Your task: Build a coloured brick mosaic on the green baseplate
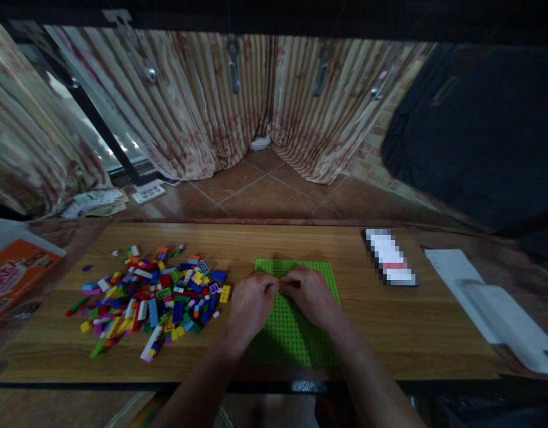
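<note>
A green studded baseplate (294, 339) lies on the wooden table in front of me. Over its far half, my left hand (251, 300) and my right hand (312, 292) meet with fingers pinched. A bit of blue, seemingly a small brick (267, 288), shows at the left fingertips. The right fingers are closed too, and a small orange-brown spot appears where the hands meet; what they grip is mostly hidden. To the left spreads a loose pile of many-coloured building bricks (153, 297), with a yellow brick (225, 293) close beside my left hand.
A phone (392, 258) lies at the table's far right. White sheets or a pouch (501, 315) sit past the right edge, and an orange package (19, 273) is at the left. Beyond the table are a tiled floor (251, 184) and striped curtains (202, 113).
</note>
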`<state>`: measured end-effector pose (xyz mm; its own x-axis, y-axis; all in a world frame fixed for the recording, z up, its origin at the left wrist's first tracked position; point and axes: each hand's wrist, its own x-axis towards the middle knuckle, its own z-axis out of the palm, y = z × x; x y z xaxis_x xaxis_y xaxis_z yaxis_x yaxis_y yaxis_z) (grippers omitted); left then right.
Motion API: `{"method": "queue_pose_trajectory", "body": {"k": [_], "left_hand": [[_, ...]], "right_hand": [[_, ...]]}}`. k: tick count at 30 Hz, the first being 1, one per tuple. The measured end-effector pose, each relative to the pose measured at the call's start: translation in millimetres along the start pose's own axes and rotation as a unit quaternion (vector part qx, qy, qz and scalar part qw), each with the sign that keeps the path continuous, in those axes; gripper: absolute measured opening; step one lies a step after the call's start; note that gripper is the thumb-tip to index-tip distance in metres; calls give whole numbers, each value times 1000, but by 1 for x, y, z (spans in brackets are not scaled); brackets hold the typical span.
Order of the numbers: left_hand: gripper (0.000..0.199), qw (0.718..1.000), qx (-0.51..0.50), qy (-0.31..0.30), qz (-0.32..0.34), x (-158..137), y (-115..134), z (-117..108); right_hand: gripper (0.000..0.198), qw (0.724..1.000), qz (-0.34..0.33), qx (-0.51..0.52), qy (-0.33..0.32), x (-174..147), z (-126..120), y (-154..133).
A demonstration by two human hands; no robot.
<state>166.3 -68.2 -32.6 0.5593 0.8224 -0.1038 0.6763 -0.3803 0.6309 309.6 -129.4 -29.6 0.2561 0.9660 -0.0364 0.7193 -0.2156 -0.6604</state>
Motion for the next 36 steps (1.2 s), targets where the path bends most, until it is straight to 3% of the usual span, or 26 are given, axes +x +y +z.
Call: {"method": "queue_pose_trajectory", "body": {"k": [11,16,22,36], "left_hand": [[22,998,-43,-41,28,18,-12,0],[26,1000,-20,10,17,16,-14,2],[27,998,-47,-7,42,20,-15,-2],[28,994,-26,49,89,22,-24,1]], "right_hand": [[9,1000,16,25,-4,2,-2,-1],[9,999,19,23,19,1,2,-1],[10,1000,13,24,15,0,4,0],[13,998,-28,8,48,-1,14,0]]}}
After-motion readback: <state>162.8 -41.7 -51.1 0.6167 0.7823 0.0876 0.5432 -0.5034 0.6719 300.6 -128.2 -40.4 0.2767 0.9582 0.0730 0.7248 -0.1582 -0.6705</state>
